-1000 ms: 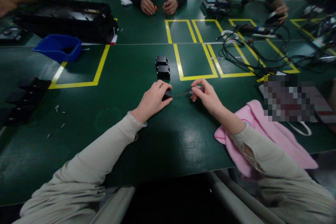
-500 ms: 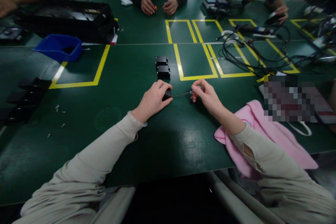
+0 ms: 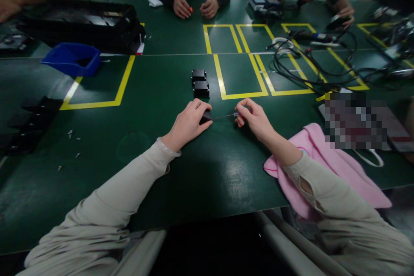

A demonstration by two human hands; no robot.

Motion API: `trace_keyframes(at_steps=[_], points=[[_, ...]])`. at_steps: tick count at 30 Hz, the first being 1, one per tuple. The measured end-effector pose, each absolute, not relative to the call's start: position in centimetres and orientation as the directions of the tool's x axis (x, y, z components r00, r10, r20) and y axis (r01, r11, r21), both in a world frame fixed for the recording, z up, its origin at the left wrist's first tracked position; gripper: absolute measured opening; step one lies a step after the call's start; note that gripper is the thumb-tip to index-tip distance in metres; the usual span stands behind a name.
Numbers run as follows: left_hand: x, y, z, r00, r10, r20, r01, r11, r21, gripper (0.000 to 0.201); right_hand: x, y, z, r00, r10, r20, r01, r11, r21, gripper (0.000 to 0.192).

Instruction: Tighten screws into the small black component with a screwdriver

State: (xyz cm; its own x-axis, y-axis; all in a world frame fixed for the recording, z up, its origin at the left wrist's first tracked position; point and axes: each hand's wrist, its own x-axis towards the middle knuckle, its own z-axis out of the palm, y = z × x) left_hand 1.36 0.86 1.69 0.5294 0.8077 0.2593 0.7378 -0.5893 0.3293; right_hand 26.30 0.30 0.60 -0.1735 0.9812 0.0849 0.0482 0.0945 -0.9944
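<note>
My left hand point(image 3: 188, 123) grips a small black block point(image 3: 206, 116) and presses it on the green table point(image 3: 194, 172). My right hand point(image 3: 255, 117) pinches the handle of a thin screwdriver point(image 3: 226, 116). Its shaft lies level and its tip meets the right side of the block. Two more black blocks point(image 3: 200, 83) sit together just beyond my hands.
A pink cloth point(image 3: 326, 168) lies under my right forearm. A blue bin point(image 3: 73, 58) and black tray point(image 3: 80, 21) stand far left, with small screws point(image 3: 69, 133) nearer. Tangled cables point(image 3: 307, 64) cover the far right. Other people's hands point(image 3: 196, 7) work along the far edge.
</note>
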Motion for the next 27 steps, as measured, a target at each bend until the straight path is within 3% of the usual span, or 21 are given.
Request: trace_keyframes(at_steps=[8, 27], points=[[1.32, 0.89, 1.69, 0.535, 0.800, 0.269, 0.736, -0.599, 0.316, 0.033, 26.32, 0.26, 0.76, -0.165, 0.982, 0.090, 0.044, 0.099, -0.994, 0.023], [1.38, 0.85, 1.75, 0.534, 0.804, 0.262, 0.740, -0.594, 0.315, 0.033, 26.16, 0.20, 0.86, -0.159, 0.985, 0.069, 0.037, 0.076, -0.996, 0.026]])
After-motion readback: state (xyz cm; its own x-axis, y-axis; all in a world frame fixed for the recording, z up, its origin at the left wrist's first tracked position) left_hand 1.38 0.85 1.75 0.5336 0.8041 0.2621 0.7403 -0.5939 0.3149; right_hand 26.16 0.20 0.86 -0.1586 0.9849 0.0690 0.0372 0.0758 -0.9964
